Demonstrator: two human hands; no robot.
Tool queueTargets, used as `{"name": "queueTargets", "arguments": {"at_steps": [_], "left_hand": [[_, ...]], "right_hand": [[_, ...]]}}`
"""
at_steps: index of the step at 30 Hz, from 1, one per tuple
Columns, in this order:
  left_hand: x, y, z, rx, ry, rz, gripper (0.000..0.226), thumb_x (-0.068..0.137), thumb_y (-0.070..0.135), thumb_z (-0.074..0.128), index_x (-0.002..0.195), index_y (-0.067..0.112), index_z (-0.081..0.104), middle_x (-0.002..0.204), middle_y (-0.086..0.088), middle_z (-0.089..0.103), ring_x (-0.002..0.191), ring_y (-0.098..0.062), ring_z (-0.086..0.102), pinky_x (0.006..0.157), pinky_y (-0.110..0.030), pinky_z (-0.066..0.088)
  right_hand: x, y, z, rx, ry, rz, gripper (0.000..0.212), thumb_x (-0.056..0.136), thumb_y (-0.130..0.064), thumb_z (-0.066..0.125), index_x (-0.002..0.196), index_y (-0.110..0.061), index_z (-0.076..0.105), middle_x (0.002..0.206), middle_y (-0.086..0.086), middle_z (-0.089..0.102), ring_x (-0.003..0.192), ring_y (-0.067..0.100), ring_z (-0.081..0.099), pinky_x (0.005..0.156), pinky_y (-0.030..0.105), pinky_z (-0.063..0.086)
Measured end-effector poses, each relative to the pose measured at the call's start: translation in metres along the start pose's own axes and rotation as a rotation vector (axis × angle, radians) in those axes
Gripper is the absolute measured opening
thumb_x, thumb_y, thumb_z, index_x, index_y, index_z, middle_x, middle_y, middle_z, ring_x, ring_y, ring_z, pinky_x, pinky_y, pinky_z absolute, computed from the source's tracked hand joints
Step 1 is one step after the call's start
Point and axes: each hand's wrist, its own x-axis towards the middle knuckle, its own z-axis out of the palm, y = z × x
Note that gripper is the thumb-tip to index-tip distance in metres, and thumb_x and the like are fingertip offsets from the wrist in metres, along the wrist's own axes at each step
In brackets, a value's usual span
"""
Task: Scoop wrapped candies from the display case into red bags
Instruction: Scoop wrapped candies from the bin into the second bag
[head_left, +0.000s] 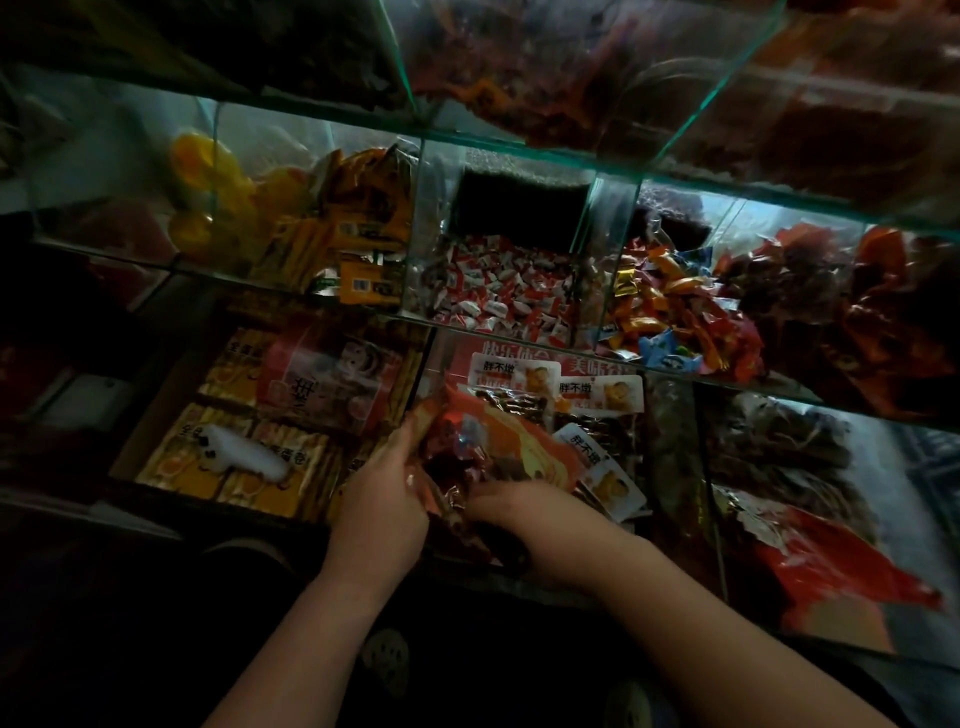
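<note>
Both forearms reach in from the bottom edge, bare. Left hand (382, 512) grips the near edge of the red bag (498, 441), fingers curled around the plastic at its left side. Right hand (524, 512) sits at the bag's mouth, fingers bent downward onto its lower edge; whether they pinch the plastic or a candy, cannot tell. Bag lies over labelled snack packs (597, 395) in the lower compartment. Behind, the glass display case (519, 143): middle bin holds red-and-white wrapped candies (498, 296); right bin mixed orange, gold and blue wrapped candies (670, 317); left bin yellow packets (358, 228). Lighting dim.
</note>
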Motion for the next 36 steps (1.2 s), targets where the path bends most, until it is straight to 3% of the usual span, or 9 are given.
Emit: {"name": "queueTargets", "arguments": {"at_steps": [2,7,11,15,20,25,29,32,36], "left_hand": [[0.001,-0.001,0.002,0.006,0.000,-0.009,0.062,0.102,0.006,0.046,0.157,0.032,0.037,0.136,0.006,0.061,0.120,-0.012,0.059,0.100,-0.032,0.052],[-0.004,-0.005,0.000,-0.037,-0.043,0.022,0.066,0.101,0.004,0.047,0.156,0.040,0.037,0.142,0.016,0.057,0.128,-0.005,0.055,0.104,-0.027,0.051],[-0.011,-0.009,-0.005,-0.077,-0.045,0.030,0.063,0.103,0.010,0.047,0.153,0.046,0.037,0.141,0.022,0.054,0.127,0.003,0.052,0.102,-0.012,0.043],[-0.016,-0.016,-0.005,-0.058,-0.044,0.002,0.062,0.103,0.012,0.047,0.156,0.043,0.034,0.144,0.017,0.053,0.131,-0.003,0.051,0.111,-0.030,0.046],[-0.023,-0.019,-0.005,-0.050,-0.066,-0.033,0.075,0.101,0.004,0.046,0.157,0.050,0.026,0.152,0.016,0.045,0.136,-0.005,0.046,0.113,-0.034,0.045],[-0.023,-0.019,-0.005,-0.064,-0.074,-0.039,0.075,0.101,0.002,0.045,0.156,0.050,0.027,0.154,0.015,0.044,0.139,-0.006,0.044,0.113,-0.037,0.046],[-0.024,-0.018,-0.005,-0.065,-0.066,-0.035,0.073,0.102,0.005,0.045,0.157,0.050,0.026,0.154,0.016,0.043,0.140,-0.006,0.043,0.114,-0.036,0.044],[-0.023,-0.019,-0.004,-0.053,-0.064,-0.044,0.071,0.102,0.008,0.047,0.158,0.046,0.026,0.152,0.014,0.046,0.137,-0.007,0.047,0.111,-0.035,0.047],[-0.022,-0.019,-0.004,-0.053,-0.057,-0.058,0.067,0.102,0.009,0.049,0.159,0.040,0.030,0.149,0.013,0.050,0.135,-0.006,0.048,0.111,-0.034,0.047]], "right_hand": [[-0.015,0.001,-0.010,0.058,0.005,0.013,0.054,0.088,-0.011,0.071,0.137,-0.031,0.059,0.139,-0.008,0.059,0.125,0.016,0.057,0.106,0.038,0.049],[-0.014,0.001,-0.017,0.116,0.244,0.069,0.045,0.086,-0.019,0.075,0.127,-0.033,0.062,0.129,-0.010,0.062,0.116,0.014,0.060,0.096,0.034,0.054],[-0.001,-0.001,-0.002,0.136,0.235,0.071,0.037,0.090,-0.022,0.072,0.126,-0.024,0.066,0.128,-0.003,0.066,0.118,0.018,0.060,0.093,0.028,0.049],[-0.010,0.001,0.009,0.251,0.209,0.053,0.028,0.091,-0.024,0.068,0.119,-0.026,0.068,0.119,-0.008,0.068,0.110,0.014,0.064,0.093,0.034,0.054],[-0.019,0.009,0.006,0.460,0.365,0.280,0.014,0.092,-0.022,0.070,0.102,-0.031,0.073,0.100,-0.011,0.073,0.092,0.006,0.067,0.083,0.029,0.057],[-0.003,0.001,0.008,0.623,0.522,0.506,0.008,0.085,-0.013,0.067,0.078,-0.017,0.070,0.074,-0.002,0.069,0.070,0.010,0.063,0.064,0.037,0.055],[0.003,-0.003,0.003,0.693,0.501,0.507,0.013,0.081,-0.019,0.065,0.068,-0.022,0.068,0.064,-0.008,0.068,0.058,0.007,0.063,0.050,0.025,0.049],[0.008,-0.013,0.008,0.764,0.474,0.528,0.023,0.077,-0.029,0.060,0.056,-0.037,0.065,0.051,-0.019,0.062,0.046,-0.004,0.056,0.042,0.010,0.035],[0.022,-0.028,0.032,0.738,0.675,0.619,0.031,0.084,-0.016,0.063,0.054,-0.020,0.056,0.058,-0.030,0.062,0.055,-0.010,0.057,0.046,0.005,0.037]]}}
